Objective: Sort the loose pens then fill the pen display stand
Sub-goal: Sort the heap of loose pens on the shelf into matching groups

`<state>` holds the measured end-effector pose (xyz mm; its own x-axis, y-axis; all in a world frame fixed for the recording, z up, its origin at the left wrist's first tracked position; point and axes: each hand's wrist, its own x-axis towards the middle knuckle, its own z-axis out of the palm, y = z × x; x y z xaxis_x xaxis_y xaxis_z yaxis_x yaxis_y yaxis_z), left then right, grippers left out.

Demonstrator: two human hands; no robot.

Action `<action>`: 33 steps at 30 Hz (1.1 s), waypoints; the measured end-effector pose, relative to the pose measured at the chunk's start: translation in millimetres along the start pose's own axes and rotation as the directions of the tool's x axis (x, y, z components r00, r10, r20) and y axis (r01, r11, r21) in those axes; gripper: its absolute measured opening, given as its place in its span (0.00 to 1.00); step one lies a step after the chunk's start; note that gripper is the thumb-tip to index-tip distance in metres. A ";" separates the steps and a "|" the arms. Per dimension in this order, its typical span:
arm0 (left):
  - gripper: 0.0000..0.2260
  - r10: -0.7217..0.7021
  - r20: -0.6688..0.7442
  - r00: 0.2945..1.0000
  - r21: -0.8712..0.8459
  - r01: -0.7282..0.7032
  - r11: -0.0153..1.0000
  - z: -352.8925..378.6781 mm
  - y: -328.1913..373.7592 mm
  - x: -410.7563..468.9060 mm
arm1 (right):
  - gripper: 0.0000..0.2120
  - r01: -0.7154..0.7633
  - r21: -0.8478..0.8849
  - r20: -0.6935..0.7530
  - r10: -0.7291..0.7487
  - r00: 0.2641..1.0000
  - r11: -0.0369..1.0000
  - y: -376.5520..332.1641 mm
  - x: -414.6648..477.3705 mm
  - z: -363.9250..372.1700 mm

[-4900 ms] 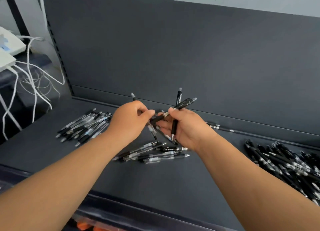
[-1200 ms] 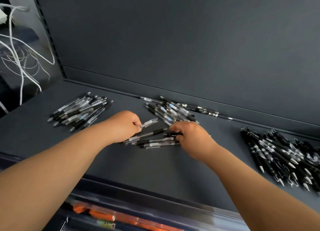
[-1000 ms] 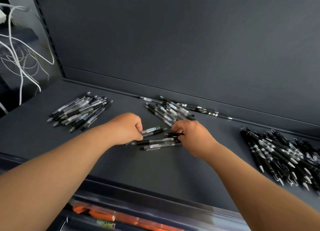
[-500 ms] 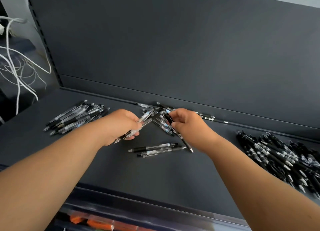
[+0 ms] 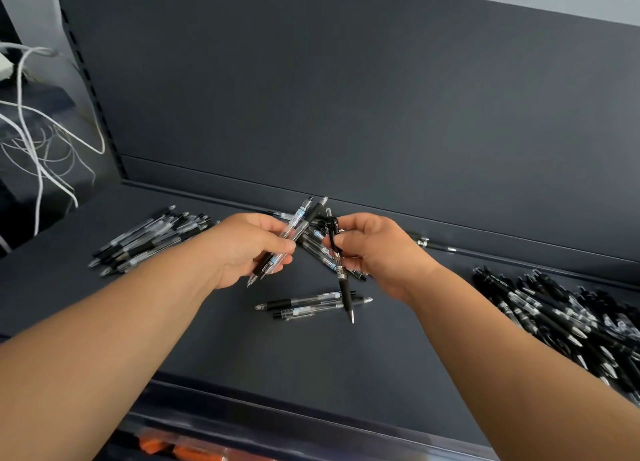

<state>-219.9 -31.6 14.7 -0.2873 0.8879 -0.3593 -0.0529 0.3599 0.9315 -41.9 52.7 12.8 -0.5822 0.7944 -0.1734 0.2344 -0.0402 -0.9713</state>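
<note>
Dark shelf [image 5: 311,363] bears pen piles [image 5: 554,318].

- Soft, even light; shadows on the dark shelf [image 5: 311,363] are faint.
- Sharpest at centre: left hand [image 5: 242,249] with its two pens [image 5: 297,222], right hand [image 5: 379,253] with its single pen [image 5: 343,282].
- The pen pile [image 5: 149,241] at 9 o'clock is smeared; the heap [image 5: 554,317] at 4 o'clock is soft.
- Wide-angle stretch swells the left forearm [image 5: 114,325] at 7 o'clock and the right forearm [image 5: 512,356] at 5 o'clock.

The shelf [image 5: 311,356] and back panel [image 5: 346,97] are dark grey. The pens [image 5: 311,303] are black and clear. The cables [image 5: 41,138] at upper left are white.
</note>
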 end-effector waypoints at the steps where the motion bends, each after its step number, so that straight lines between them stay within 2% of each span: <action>1: 0.08 0.002 -0.010 1.000 0.010 -0.002 1.000 -1.5 -0.3 0.3 | 0.10 -0.004 -0.001 -0.009 0.004 1.000 1.000 0.2 1.7 0.0; 6: 0.10 0.039 -0.122 0.992 0.038 -0.035 0.999 -17.6 -2.5 0.6 | 0.11 -0.009 -0.005 -0.008 0.009 1.000 1.000 -3.1 10.8 9.0; 10: 0.09 0.106 -0.272 0.956 0.177 -0.058 0.982 -42.5 -8.2 0.7 | 0.07 0.004 0.003 0.045 -0.004 0.999 1.000 -8.3 18.2 23.8; 14: 0.08 0.183 -0.373 0.910 0.333 -0.053 0.941 -71.0 -15.1 -0.2 | 0.09 -0.016 0.009 0.070 0.015 0.997 1.000 -9.4 32.0 42.5; 19: 0.08 0.271 -0.479 0.835 0.572 0.063 0.818 -108.6 -26.6 -2.2 | 0.09 -0.022 -0.005 0.096 0.022 0.995 1.000 -8.5 49.7 65.1; 24: 0.10 0.339 -0.522 0.783 0.680 0.141 0.720 -137.0 -38.2 0.6 | 0.07 -0.014 -0.045 0.130 0.020 0.991 0.999 -9.6 59.8 84.6; 28: 0.14 0.384 -0.495 0.779 0.748 0.157 0.644 -142.3 -47.5 6.9 | 0.08 -0.016 -0.080 0.127 0.026 0.992 0.997 -9.2 66.3 91.3; 31: 0.16 0.443 -0.451 0.775 0.841 0.204 0.501 -139.5 -49.9 11.1 | 0.10 -0.009 -0.107 0.124 0.022 0.992 0.994 -8.6 69.1 91.3; 33: 0.16 0.417 -0.437 0.797 0.864 0.242 0.442 -137.6 -49.7 12.8 | 0.10 -0.003 -0.126 0.118 0.018 0.993 0.992 -8.7 69.8 90.6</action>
<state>-352.5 -77.5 -28.5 -0.6690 0.7323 0.1272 0.7331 0.6218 0.2758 -155.1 53.6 -5.6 -0.6657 0.7163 -0.2092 0.3323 0.0335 -0.9426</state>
